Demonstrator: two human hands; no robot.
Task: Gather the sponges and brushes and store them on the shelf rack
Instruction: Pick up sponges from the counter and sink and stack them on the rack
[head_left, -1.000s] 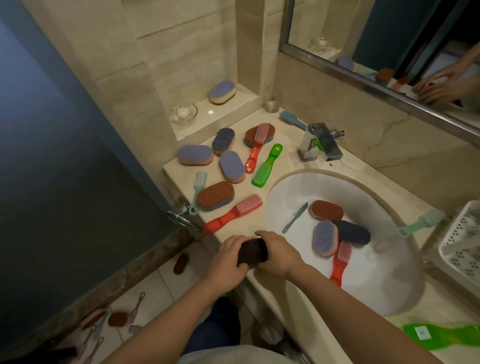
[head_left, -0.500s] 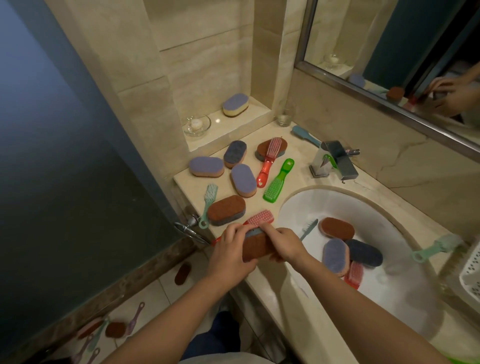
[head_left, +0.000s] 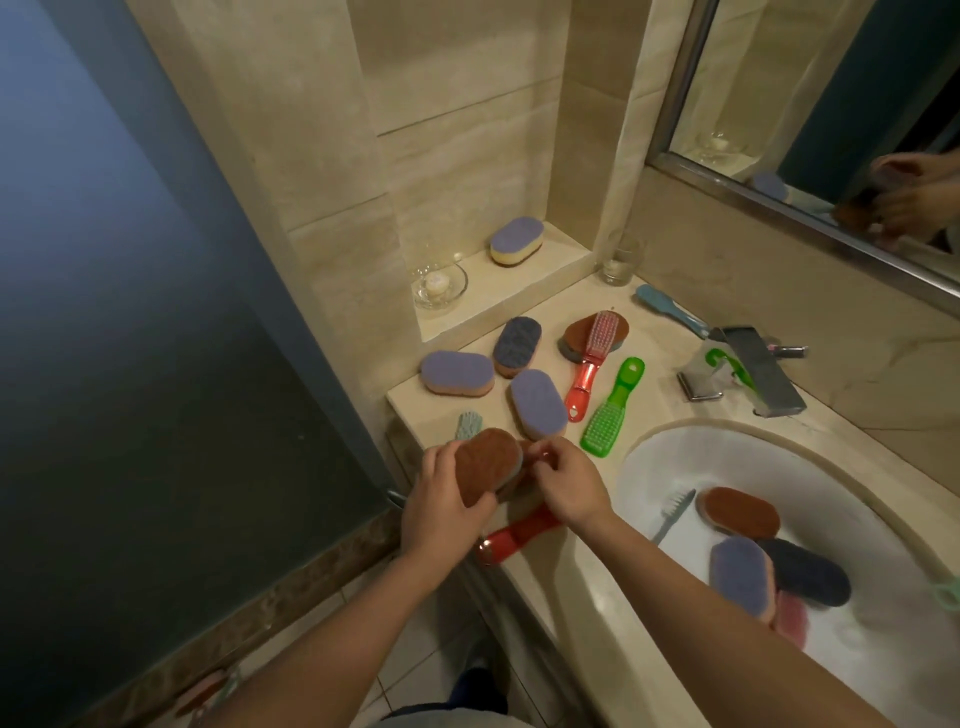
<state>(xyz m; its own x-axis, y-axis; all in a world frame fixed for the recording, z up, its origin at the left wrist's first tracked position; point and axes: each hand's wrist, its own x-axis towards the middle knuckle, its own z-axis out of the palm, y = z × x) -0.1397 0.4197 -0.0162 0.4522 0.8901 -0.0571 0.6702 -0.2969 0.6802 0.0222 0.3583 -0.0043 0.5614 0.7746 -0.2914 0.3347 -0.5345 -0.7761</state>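
Adjoining tiled walls (head_left: 457, 78), a beige counter (head_left: 658, 344) is noted mid-frame; an oval brown sponge (head_left: 485, 465) is gripped by the left hand (head_left: 441, 514), pinched by the right hand (head_left: 569, 486).

Nine sponges (head_left: 537, 410) are plain to count: one brown sponge (head_left: 485, 465) held in the fingers (head_left: 550, 460), four on the desk (head_left: 660, 343) beyond the fingers, one in the niche (head_left: 519, 293) farther back, and three in the sink (head_left: 675, 467) to their right. Eight brushes (head_left: 613, 410) show: six on the desk and two in the sink, one of them blurred. One tumbler (head_left: 618, 260) and one glass dish (head_left: 439, 283) stand beyond the fingers.
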